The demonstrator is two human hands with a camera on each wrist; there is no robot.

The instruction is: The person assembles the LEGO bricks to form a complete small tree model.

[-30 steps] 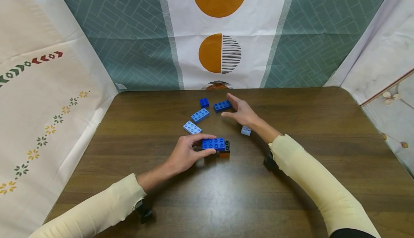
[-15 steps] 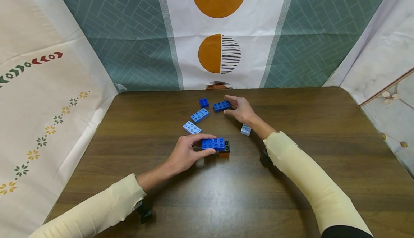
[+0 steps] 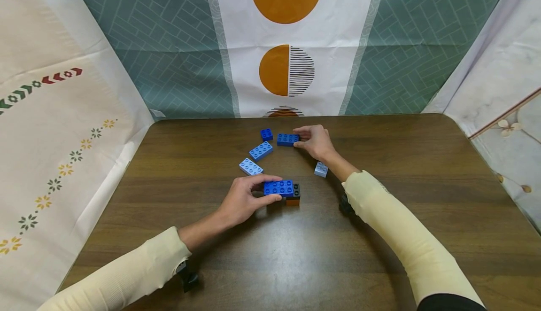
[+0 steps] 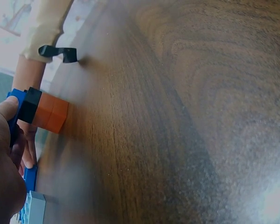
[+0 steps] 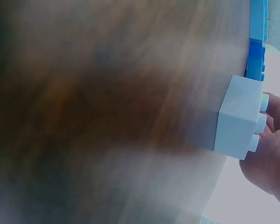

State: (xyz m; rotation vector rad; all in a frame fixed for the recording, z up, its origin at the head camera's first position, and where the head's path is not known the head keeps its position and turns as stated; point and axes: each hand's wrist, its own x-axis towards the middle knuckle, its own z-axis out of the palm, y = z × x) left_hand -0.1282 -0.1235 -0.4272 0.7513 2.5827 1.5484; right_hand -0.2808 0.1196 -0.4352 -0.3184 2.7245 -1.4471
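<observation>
My left hand (image 3: pixel 243 199) grips a blue eight-stud building brick (image 3: pixel 279 188) between thumb and fingers. That brick sits atop a black brick (image 3: pixel 297 190), its right end overlapping the black one's studs. Orange brickwork (image 4: pixel 51 112) forms the bottom of the stack, as the left wrist view shows. Farther back, my right hand (image 3: pixel 316 143) pinches the right end of a darker blue eight-stud brick (image 3: pixel 287 140) lying on the table. In the right wrist view this hand is partly hidden behind a small pale blue brick (image 5: pixel 238 116).
A small dark blue brick (image 3: pixel 266 134), a mid-blue brick (image 3: pixel 261 151) and a light blue brick (image 3: pixel 251 166) lie left of my right hand. The small pale blue brick stands beneath my right wrist. Hanging cloth (image 3: pixel 177 57) borders the wooden table's (image 3: pixel 270 254) back edge.
My right hand has closed its thumb and fingers on the darker blue brick, which has turned and shifted slightly left. The left hand and its stack have stayed still.
</observation>
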